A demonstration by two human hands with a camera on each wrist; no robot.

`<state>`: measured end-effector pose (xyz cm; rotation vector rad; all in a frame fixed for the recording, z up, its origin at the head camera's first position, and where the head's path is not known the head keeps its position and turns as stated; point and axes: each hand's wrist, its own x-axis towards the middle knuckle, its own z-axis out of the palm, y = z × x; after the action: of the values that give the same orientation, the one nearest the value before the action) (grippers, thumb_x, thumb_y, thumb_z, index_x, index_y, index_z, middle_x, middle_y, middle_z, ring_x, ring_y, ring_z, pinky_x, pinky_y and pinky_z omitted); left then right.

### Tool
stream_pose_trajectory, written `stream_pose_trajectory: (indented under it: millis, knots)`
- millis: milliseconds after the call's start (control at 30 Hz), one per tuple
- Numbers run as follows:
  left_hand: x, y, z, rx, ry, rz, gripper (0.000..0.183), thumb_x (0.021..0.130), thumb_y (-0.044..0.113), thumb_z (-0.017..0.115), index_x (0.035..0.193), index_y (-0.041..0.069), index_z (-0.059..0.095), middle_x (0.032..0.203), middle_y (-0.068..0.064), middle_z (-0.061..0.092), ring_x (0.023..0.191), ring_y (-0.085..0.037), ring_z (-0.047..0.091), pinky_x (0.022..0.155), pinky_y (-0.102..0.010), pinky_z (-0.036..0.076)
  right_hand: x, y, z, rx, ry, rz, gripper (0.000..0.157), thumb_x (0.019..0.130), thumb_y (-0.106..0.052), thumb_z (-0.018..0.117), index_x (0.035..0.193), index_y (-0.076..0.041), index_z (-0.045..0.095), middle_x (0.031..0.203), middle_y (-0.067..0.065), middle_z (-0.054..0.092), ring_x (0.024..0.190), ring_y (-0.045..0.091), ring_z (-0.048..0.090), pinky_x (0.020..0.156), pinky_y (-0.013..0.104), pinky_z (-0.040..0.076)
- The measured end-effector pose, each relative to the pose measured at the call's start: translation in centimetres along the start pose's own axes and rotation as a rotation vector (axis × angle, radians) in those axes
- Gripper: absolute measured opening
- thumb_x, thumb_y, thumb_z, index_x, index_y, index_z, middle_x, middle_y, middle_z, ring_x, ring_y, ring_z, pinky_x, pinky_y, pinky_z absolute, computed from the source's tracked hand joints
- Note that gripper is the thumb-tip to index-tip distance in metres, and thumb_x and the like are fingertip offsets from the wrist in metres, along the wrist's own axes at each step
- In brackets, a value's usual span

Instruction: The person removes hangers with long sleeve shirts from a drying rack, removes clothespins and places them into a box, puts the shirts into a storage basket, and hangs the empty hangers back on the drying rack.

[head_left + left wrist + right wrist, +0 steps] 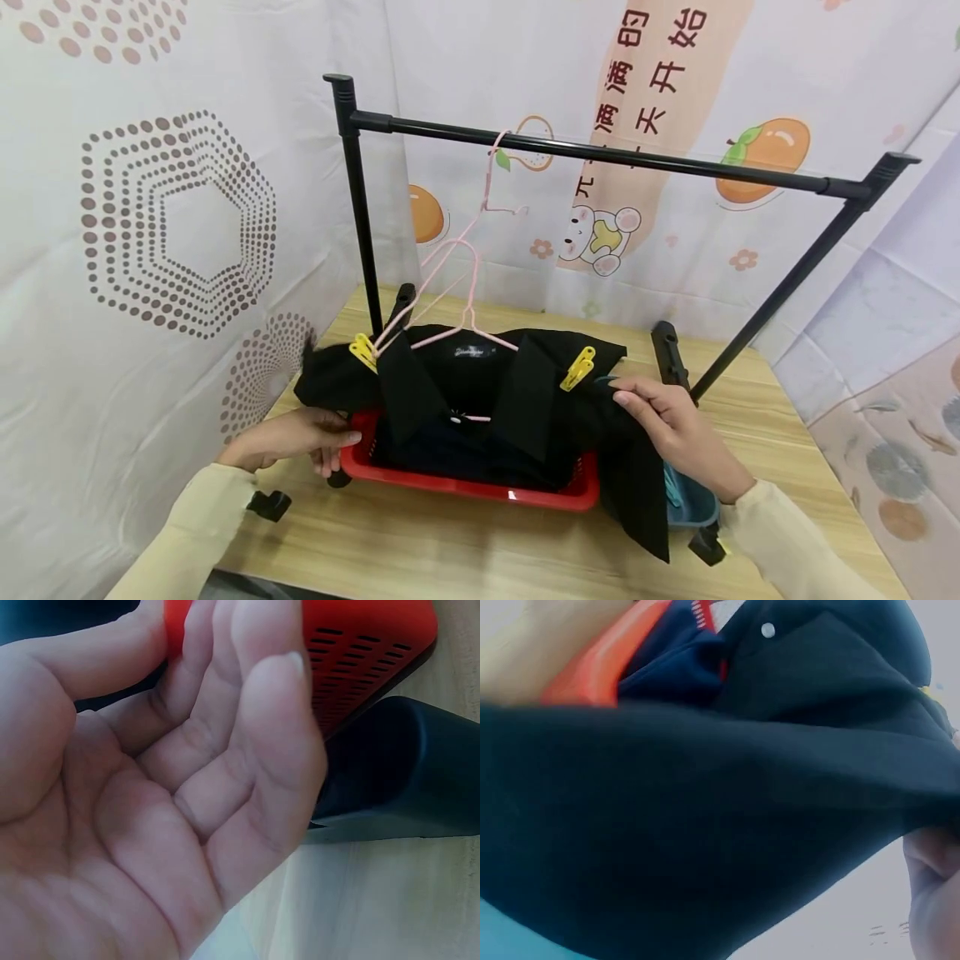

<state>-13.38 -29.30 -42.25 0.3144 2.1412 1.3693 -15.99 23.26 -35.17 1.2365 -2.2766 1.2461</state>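
Note:
A black shirt (517, 400) with a collar hangs on a pink hanger (471, 283) hooked over the rack's bar, its lower part bunched above a red basket (480, 487). Two yellow clips (577, 368) grip the shirt, one at each shoulder. At the basket's left end, my left hand (326, 437) holds the rim, thumb on top and fingers curled at the outside. My right hand (667, 417) pinches the shirt's cloth at the right between thumb and fingers. In the right wrist view, the black cloth (705, 825) covers most of that hand. Dark blue fabric (679, 671) lies in the basket.
A black rack with a crossbar (622, 156) stands on the wooden table (420, 542). Its feet (270, 504) lie at both sides. A blue basket (693, 504) is partly hidden behind the shirt and right hand. Printed curtains (315, 50) enclose the back and sides.

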Motion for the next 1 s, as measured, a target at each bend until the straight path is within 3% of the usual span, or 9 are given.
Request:
stream_pose_trajectory:
  millis: [133, 333, 533, 667, 767, 867, 1000]
  knots:
    - [0.0, -0.1, 0.3, 0.021, 0.044, -0.037, 0.035, 0.103, 0.034, 0.065, 0.090, 0.001, 0.067, 0.075, -0.010, 0.069, 0.065, -0.021, 0.066, 0.068, -0.045, 0.058, -1.2, 1.7, 0.7, -0.010, -0.035, 0.037, 0.036, 0.096, 0.017, 0.058, 0.110, -0.014, 0.070, 0.078, -0.007, 0.054, 0.073, 0.008, 0.051, 0.067, 0.022, 0.042]
    - [0.0, -0.2, 0.3, -0.009, 0.041, -0.024, 0.036, 0.102, 0.032, 0.068, 0.084, 0.000, 0.069, 0.072, -0.011, 0.069, 0.062, -0.019, 0.066, 0.065, -0.039, 0.058, -3.1, 3.4, 1.8, 0.004, -0.062, 0.137, 0.033, 0.101, 0.009, 0.056, 0.106, -0.022, 0.067, 0.073, -0.012, 0.039, 0.066, 0.005, 0.043, 0.061, 0.024, 0.040]
    - [-0.2, -0.3, -0.3, -0.004, 0.090, -0.047, 0.035, 0.098, 0.033, 0.072, 0.087, 0.000, 0.069, 0.075, -0.010, 0.069, 0.064, -0.020, 0.066, 0.065, -0.039, 0.059, -4.5, 4.5, 3.2, -0.025, -0.044, 0.130, 0.033, 0.098, 0.014, 0.057, 0.105, -0.017, 0.068, 0.072, -0.010, 0.044, 0.066, 0.004, 0.044, 0.059, 0.024, 0.040]
    - [-0.4, -0.4, -1.1, -0.017, 0.147, -0.008, 0.031, 0.096, 0.023, 0.075, 0.090, -0.005, 0.067, 0.074, -0.012, 0.067, 0.063, -0.019, 0.064, 0.062, -0.038, 0.059, -5.0, 4.4, 3.7, -0.044, -0.017, 0.110, 0.032, 0.095, 0.018, 0.058, 0.104, -0.012, 0.068, 0.069, -0.009, 0.042, 0.063, 0.002, 0.040, 0.056, 0.022, 0.037]
    - [-0.6, -0.1, -1.7, 0.030, 0.174, 0.038, 0.032, 0.096, 0.021, 0.076, 0.088, -0.009, 0.068, 0.072, -0.014, 0.067, 0.061, -0.020, 0.065, 0.061, -0.040, 0.059, -5.2, 4.3, 3.9, -0.059, 0.008, 0.108, 0.032, 0.093, 0.019, 0.059, 0.103, -0.010, 0.068, 0.069, -0.008, 0.044, 0.063, 0.001, 0.040, 0.056, 0.021, 0.036]
    - [-1.0, 0.7, -2.1, 0.099, 0.248, 0.049, 0.034, 0.094, 0.025, 0.078, 0.083, -0.006, 0.070, 0.071, -0.015, 0.068, 0.061, -0.025, 0.066, 0.061, -0.043, 0.059, -5.5, 4.4, 4.0, -0.084, 0.013, 0.100, 0.033, 0.093, 0.018, 0.060, 0.104, -0.012, 0.068, 0.073, -0.009, 0.052, 0.066, 0.002, 0.046, 0.058, 0.019, 0.039]
    - [-1.1, 1.6, -2.0, 0.180, 0.413, 0.054, 0.034, 0.090, 0.030, 0.082, 0.080, 0.001, 0.068, 0.068, -0.011, 0.064, 0.058, -0.026, 0.062, 0.054, -0.036, 0.053, -6.1, 5.0, 4.0, -0.098, -0.009, 0.114, 0.034, 0.097, 0.012, 0.061, 0.109, -0.018, 0.068, 0.081, -0.010, 0.060, 0.071, 0.005, 0.053, 0.063, 0.019, 0.042]
